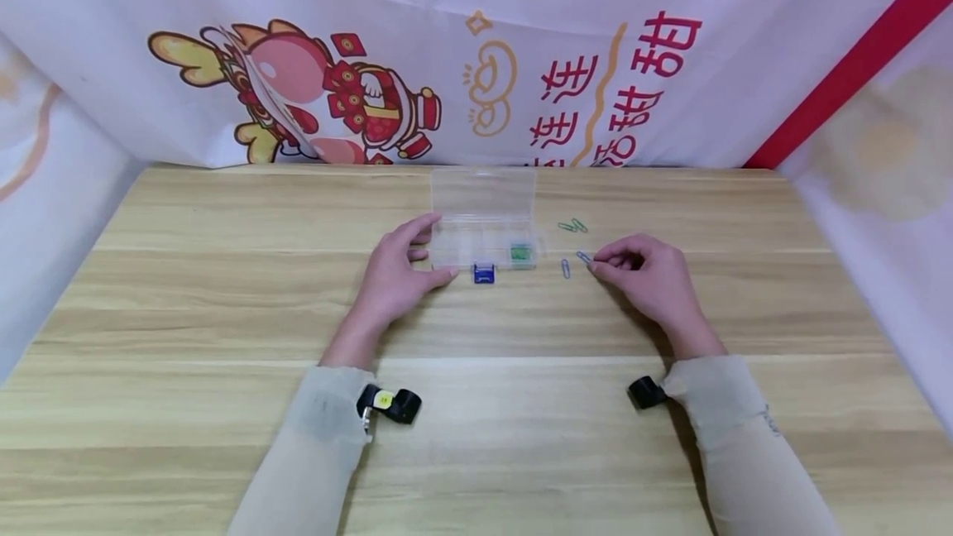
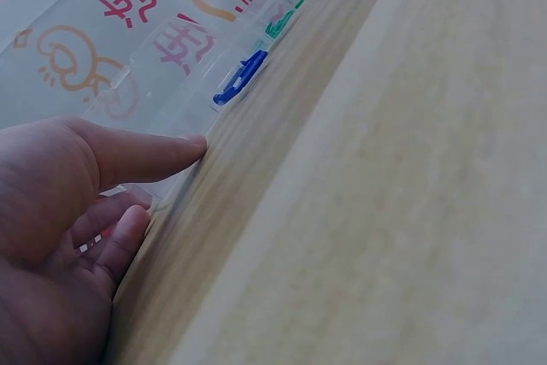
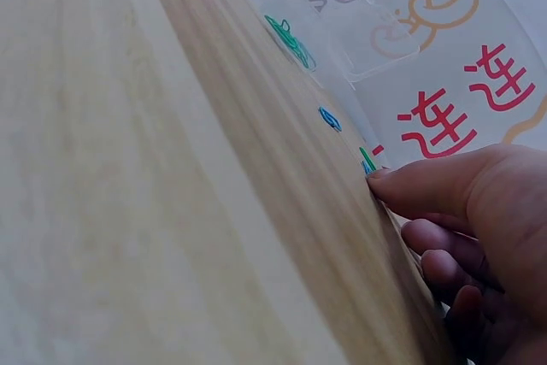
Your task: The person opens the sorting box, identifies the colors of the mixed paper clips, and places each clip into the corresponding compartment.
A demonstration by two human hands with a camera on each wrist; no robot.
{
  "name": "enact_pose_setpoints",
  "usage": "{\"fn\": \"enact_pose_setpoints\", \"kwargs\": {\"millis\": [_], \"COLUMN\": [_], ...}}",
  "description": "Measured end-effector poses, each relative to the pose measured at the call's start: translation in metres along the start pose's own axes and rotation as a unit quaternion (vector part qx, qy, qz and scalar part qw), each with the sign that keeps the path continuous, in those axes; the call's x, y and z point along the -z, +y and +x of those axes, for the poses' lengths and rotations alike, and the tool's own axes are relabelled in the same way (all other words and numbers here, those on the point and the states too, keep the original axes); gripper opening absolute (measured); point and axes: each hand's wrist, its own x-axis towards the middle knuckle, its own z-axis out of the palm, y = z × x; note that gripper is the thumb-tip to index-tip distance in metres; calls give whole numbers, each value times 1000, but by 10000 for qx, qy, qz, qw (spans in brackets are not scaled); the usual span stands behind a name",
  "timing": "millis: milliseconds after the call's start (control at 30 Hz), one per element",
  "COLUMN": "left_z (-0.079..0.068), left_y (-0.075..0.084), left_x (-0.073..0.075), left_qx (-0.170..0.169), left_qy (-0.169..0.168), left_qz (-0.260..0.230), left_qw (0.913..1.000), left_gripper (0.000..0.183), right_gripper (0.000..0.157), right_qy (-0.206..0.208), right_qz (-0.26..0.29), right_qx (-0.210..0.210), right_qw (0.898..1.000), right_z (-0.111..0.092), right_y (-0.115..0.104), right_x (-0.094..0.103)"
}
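Observation:
My left hand grips the left end of a clear plastic compartment box, thumb at its front edge and fingers around the side. The box's clear lid stands raised at the back. Green paper clips lie in its front right compartment. A small dark blue piece sits at the front edge; its kind is unclear. My right hand pinches the near end of a blue paper clip at the table. Another blue paper clip lies just left of it.
Two green paper clips lie on the wooden table, right of the box. A printed white cloth hangs along the table's back edge, and white cloth also stands at both sides.

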Motion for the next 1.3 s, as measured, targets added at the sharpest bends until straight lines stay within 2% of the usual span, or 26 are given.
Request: {"fn": "enact_pose_setpoints", "kwargs": {"millis": [600, 833, 1133, 1300], "left_z": [-2, -3, -1, -1], "left_y": [0, 2, 2, 2], "left_x": [-4, -4, -2, 0], "left_qx": [110, 31, 33, 65], "left_qy": [-42, 15, 17, 20], "left_qz": [-34, -10, 56, 59], "left_qw": [9999, 10000, 10000, 10000], "left_gripper": [81, 81, 82, 81], "right_gripper": [15, 19, 12, 12], "right_qy": [142, 263, 352, 255], "right_qz": [-3, 25, -145, -246], "right_qx": [41, 98, 170, 144], "right_qw": [9999, 9996, 9991, 9993], "right_z": [-4, -4, -2, 0], "right_y": [5, 4, 0, -2], "right_x": [0, -4, -9, -10]}}
